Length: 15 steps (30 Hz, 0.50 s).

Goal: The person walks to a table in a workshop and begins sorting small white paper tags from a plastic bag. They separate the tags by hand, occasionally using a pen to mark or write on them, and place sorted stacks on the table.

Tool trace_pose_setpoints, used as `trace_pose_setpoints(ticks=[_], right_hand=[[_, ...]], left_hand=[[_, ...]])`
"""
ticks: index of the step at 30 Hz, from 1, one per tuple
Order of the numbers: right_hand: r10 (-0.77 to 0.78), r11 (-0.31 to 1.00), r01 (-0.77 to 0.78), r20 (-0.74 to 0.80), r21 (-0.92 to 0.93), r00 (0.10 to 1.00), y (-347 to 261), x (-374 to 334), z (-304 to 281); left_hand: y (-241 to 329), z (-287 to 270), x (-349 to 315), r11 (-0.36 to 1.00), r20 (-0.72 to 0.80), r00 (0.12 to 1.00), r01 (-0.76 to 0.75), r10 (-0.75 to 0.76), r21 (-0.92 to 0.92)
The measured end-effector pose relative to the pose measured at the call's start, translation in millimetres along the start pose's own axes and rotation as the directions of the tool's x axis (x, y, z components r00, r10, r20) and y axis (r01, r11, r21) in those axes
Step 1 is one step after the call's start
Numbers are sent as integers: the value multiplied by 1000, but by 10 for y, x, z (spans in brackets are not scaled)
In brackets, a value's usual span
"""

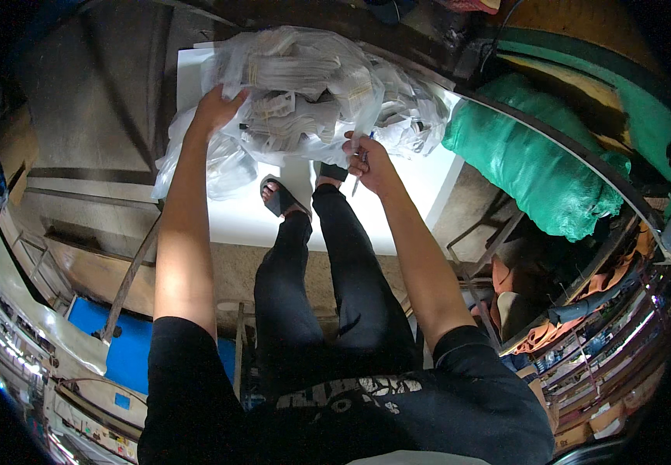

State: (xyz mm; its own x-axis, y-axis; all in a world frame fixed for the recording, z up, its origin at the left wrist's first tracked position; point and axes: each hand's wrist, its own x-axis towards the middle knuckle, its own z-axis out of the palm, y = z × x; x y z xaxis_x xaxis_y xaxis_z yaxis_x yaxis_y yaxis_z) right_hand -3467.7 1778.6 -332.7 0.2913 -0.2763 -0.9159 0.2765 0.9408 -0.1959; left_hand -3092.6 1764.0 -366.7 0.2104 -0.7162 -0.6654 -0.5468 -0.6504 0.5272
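A large clear plastic bag (327,43) lies in front of me, full of bundled pale grey-white strips (293,70), some tied with thin bands. My left hand (219,111) pinches the bag's left edge between thumb and fingers. At its near right edge, my right hand (368,161) has its fingers closed around a gathered bit of the plastic. A slim pointed object (355,186), pen-like, sticks out below that hand; its kind is unclear. Another clear bag (223,167) rests below my left hand, and a further bag of white pieces (409,108) sits to the right.
Under the bags is a white sheet (405,217), and my sandalled feet (281,198) stand on it. A big green wrapped bundle (537,155) lies to the right behind a curved metal rail (521,120). A blue panel (130,341) is at lower left.
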Motion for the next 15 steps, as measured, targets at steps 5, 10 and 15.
trace_pose_setpoints(ticks=[5, 10, 15], right_hand=[[1, 999, -4, 64, 44, 998, -63, -154, -157], [56, 998, -52, 121, -36, 991, 89, -457, -387], [53, 999, -53, -21, -5, 998, 210, -774, -129]], left_hand=[[-249, -338, -409, 931, 127, 992, 47, -1, -361], [-442, -154, -1169, 787, -89, 988, 48, -130, -615], [-388, 206, -1581, 884, -53, 969, 196, -240, -424]])
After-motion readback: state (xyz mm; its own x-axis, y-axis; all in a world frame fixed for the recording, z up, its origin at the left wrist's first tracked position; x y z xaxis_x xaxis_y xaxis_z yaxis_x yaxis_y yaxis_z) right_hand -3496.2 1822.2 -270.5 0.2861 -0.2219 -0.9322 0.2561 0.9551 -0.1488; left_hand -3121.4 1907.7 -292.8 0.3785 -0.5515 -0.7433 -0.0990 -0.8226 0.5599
